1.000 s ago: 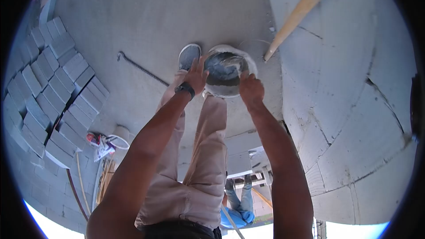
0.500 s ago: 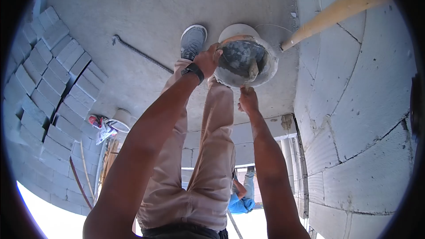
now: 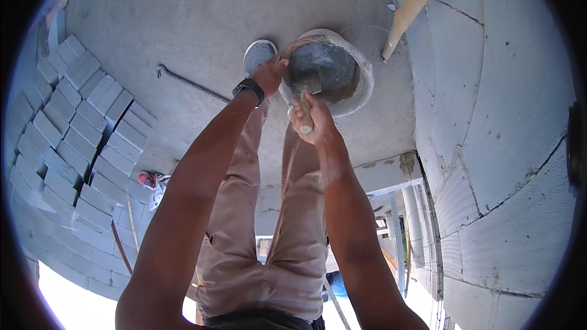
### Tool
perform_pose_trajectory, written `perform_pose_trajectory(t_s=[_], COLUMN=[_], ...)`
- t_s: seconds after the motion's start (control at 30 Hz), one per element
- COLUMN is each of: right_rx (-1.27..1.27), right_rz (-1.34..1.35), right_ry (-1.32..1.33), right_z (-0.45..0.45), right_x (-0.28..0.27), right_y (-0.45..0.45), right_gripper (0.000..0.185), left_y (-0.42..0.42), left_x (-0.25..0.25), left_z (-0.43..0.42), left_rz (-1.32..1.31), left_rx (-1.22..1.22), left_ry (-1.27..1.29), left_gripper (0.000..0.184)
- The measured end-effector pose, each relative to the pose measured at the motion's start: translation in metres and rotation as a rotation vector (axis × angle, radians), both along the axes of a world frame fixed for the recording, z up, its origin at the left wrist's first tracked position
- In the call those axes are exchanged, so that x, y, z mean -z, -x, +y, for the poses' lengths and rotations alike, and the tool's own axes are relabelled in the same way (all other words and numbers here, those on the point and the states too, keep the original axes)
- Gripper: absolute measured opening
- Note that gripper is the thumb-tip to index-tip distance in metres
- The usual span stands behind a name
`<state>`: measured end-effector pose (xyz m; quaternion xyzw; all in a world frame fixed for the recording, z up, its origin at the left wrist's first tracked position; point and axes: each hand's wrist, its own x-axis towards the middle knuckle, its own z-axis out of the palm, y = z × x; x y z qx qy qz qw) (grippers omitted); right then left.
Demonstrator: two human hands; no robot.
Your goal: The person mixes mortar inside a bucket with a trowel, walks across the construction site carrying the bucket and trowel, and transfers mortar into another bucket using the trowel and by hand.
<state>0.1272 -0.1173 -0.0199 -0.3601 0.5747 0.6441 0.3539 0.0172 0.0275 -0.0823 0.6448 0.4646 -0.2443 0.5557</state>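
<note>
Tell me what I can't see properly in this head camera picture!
All in the head view:
- Bottom of the bucket: hidden by grey mix.
- Part of the handle of the trowel: covered by the right hand.
- Palm of the left hand: turned away.
- Face of the watch: too small and blurry.
- Top of the wooden pole: cut off by the upper edge.
</note>
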Motion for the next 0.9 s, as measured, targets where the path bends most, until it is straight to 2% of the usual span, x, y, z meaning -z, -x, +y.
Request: perform_pose_trajectory(t_s=[0.03, 0.17, 0.23, 0.37, 0.4, 0.47, 0.53, 0.57, 0.63, 0.67, 0.7, 0.77, 0.8, 0.87, 0.9], right_rx=[0.122, 0.295, 0.692, 0.762, 0.82, 0.877, 0.226, 0.224, -0.656, -0.915, -0.918, -1.875, -1.873, -2.045, -2.044], right_rz=[0.026, -0.032, 0.146, 0.115, 0.121, 0.132, -0.177, -0.187, -0.363, -0.375, -0.377, -0.879, -0.881, -0.501, -0.499], right_ry=[-0.044, 0.032, -0.09, -0.08, -0.18, -0.278, -0.224, -0.219, -0.171, -0.164, -0.159, -0.305, -0.303, -0.31, -0.309], right_z=[0.007, 0.037, 0.044, 0.047, 0.038, 0.022, 0.008, 0.003, 0.007, 0.004, -0.012, -0.055, -0.051, -0.036, -0.036], right_x=[0.005, 0.018, 0.018, 0.015, 0.006, -0.007, -0.02, -0.027, -0.048, -0.053, -0.05, -0.033, -0.037, -0.049, -0.049], right_y=[0.0, 0.0, -0.009, -0.013, -0.015, -0.018, -0.022, -0.021, -0.022, -0.025, -0.021, -0.008, -0.015, -0.028, -0.023], right_gripper=[0.043, 0.044, 0.04, 0.041, 0.041, 0.042, 0.041, 0.041, 0.04, 0.037, 0.037, 0.038, 0.038, 0.043, 0.043], left_y=[-0.005, -0.004, -0.004, -0.012, -0.012, -0.009, -0.007, -0.007, -0.012, -0.015, -0.014, -0.013, -0.014, -0.011, -0.013], left_x=[-0.003, -0.001, 0.001, 0.0, 0.0, -0.001, 0.003, 0.005, -0.004, -0.009, -0.01, -0.009, -0.006, -0.001, -0.006], left_z=[0.003, 0.0, -0.001, 0.005, 0.006, 0.006, 0.005, 0.004, 0.01, 0.013, 0.014, 0.016, 0.017, 0.014, 0.015], left_rz=[0.028, 0.044, 0.022, -0.03, -0.026, 0.104, 0.086, 0.064, 0.057, 0.057, 0.054, -0.007, -0.009, -0.106, -0.105], left_rx=[0.016, 0.012, -0.006, 0.007, 0.006, -0.019, -0.048, -0.078, -0.056, -0.032, -0.033, -0.084, -0.081, -0.098, -0.097], left_ry=[-0.011, -0.078, -0.083, -0.123, -0.127, 0.041, 0.043, 0.044, 0.023, -0.006, -0.002, -0.034, -0.034, -0.245, -0.243], left_gripper=[0.043, 0.04, 0.04, 0.044, 0.044, 0.047, 0.049, 0.051, 0.053, 0.056, 0.056, 0.048, 0.048, 0.047, 0.047])
